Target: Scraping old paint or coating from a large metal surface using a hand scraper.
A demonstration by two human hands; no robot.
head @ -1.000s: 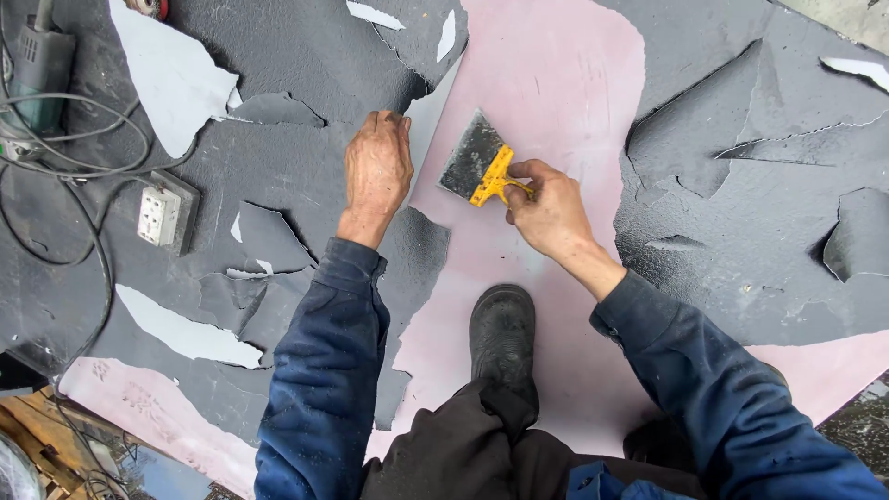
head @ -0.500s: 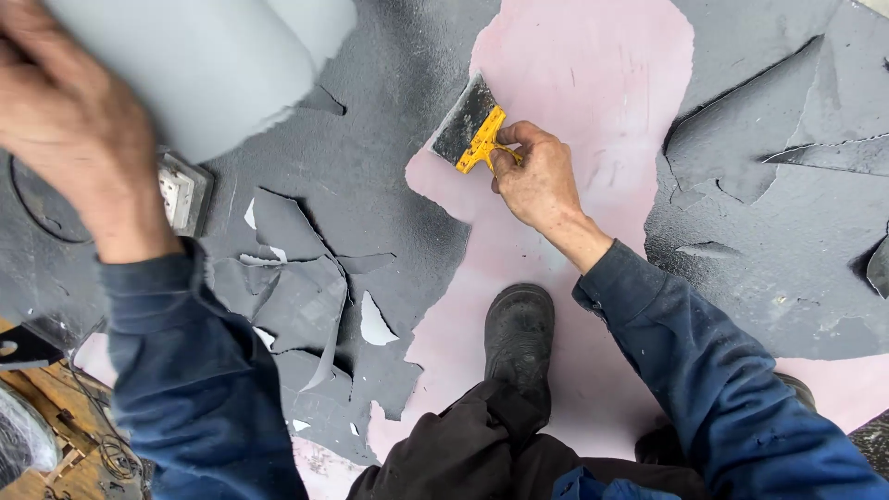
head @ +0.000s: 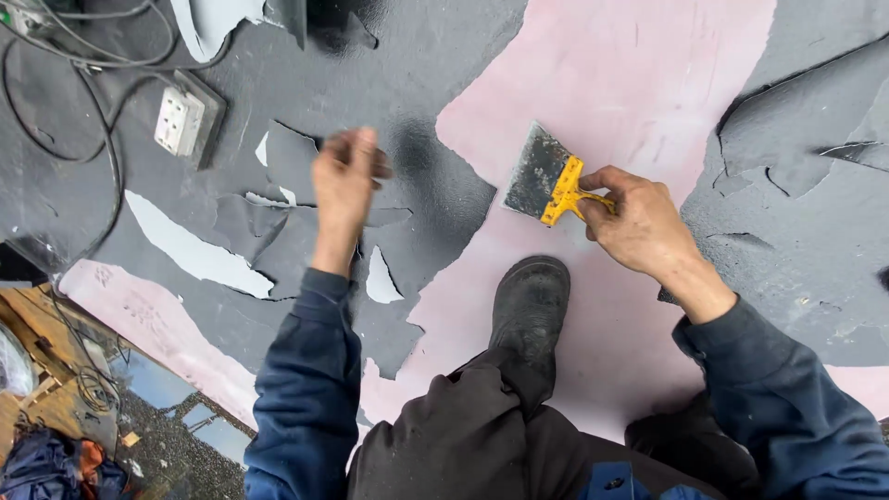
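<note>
Right hand [head: 639, 222]: clenched round the yellow handle of a scraper [head: 548, 181], whose blade points to 10 o'clock over the pink surface [head: 593, 83].
Left hand [head: 344, 176]: blurred, fingers loosely curled, whether grasping anything cannot be told; above torn grey coating [head: 278, 231].
Boot [head: 528, 306]: at 6 o'clock from the scraper.

— What's different about the left hand [head: 344, 181]?
— Half a second ago it was raised close to the camera at upper left, holding up a big peeled grey sheet. Now it's lowered over the loose grey flakes [head: 278, 199], blurred, and the sheet is out of its grip.
— And the right hand [head: 639, 222]?
— The scraper [head: 548, 181] sits a little lower on the pink surface [head: 593, 83].
— Anything else?
— The white socket box [head: 181, 120] shows whole again.
</note>
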